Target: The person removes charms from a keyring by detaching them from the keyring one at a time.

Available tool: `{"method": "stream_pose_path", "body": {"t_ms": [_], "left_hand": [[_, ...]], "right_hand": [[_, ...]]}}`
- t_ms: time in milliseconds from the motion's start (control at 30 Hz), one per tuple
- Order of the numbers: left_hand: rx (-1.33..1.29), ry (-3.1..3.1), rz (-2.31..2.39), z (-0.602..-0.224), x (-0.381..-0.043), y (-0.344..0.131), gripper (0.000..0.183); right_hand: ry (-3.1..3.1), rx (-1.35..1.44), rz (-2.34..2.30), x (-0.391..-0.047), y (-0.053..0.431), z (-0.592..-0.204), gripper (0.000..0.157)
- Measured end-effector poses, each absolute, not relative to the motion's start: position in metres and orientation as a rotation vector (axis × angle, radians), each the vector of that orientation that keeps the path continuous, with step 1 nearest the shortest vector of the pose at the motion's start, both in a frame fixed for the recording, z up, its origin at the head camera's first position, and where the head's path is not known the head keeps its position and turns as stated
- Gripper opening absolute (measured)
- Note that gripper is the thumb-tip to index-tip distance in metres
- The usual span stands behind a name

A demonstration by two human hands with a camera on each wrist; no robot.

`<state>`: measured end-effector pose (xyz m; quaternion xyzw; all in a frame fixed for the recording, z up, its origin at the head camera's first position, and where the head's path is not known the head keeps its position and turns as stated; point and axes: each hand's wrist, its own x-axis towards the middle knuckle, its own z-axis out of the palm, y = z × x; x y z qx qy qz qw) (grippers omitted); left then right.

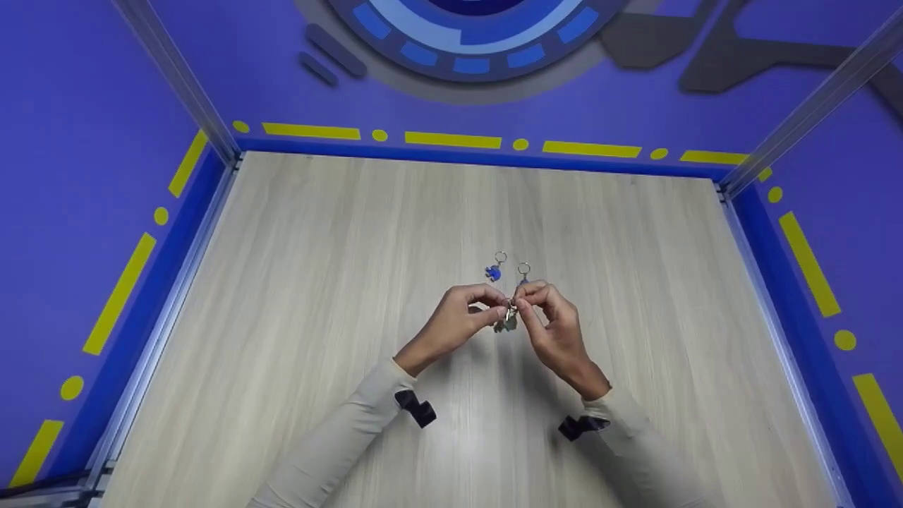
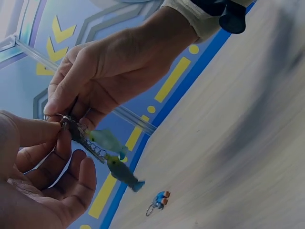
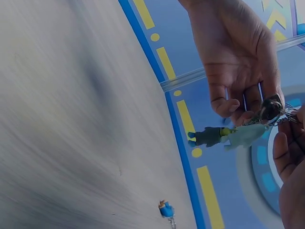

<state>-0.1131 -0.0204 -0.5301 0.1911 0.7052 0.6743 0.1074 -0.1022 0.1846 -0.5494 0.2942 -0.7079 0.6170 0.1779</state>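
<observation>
My left hand (image 1: 458, 319) and right hand (image 1: 562, 328) meet above the table, thumb and fingers pinching a bunch of keychains between them. In the left wrist view, a metal ring (image 2: 56, 116) sits at both hands' fingertips. A dark metal piece (image 2: 76, 131) and small chains hang from it. Two small figure charms dangle below: a pale green one (image 2: 107, 140) and a grey-green one with blue ends (image 2: 123, 172). In the right wrist view the same pale charm (image 3: 245, 135) and grey charm (image 3: 208, 136) overlap. Fingers partly hide the ring.
Just beyond the hands, a blue figure keychain (image 1: 493, 272) lies on the wood-grain table (image 1: 317, 268). Beside it is a second keychain (image 1: 523, 269), partly hidden behind the right hand. Blue panels (image 1: 451, 106) with yellow marks stand around the table's back and sides.
</observation>
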Motion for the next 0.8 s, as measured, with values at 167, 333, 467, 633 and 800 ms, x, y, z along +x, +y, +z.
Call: {"method": "stream_pose_path", "body": {"t_ms": [167,333,467,633,800], "left_hand": [[0.501,2.074,2.058,-0.533,-0.113,-0.018,0.01],[0.439,2.098,2.142,-0.534,-0.111,-0.015,0.009],[0.432,2.134,2.173,-0.532,-0.11,-0.014,0.009],[0.501,2.265,2.121,-0.529,-0.109,-0.016,0.008],[0.6,2.386,2.032,-0.524,-0.111,-0.017,0.007]], "right_hand": [[-2.006,0.77,1.785,-0.102,0.186,-0.551,0.02],[-2.009,0.721,1.795,-0.101,0.188,-0.554,0.017],[-2.012,0.704,1.815,-0.1,0.189,-0.554,0.012],[-2.022,0.685,1.834,-0.098,0.189,-0.555,0.009],[-2.028,0.704,1.831,-0.098,0.19,-0.554,0.011]]}}
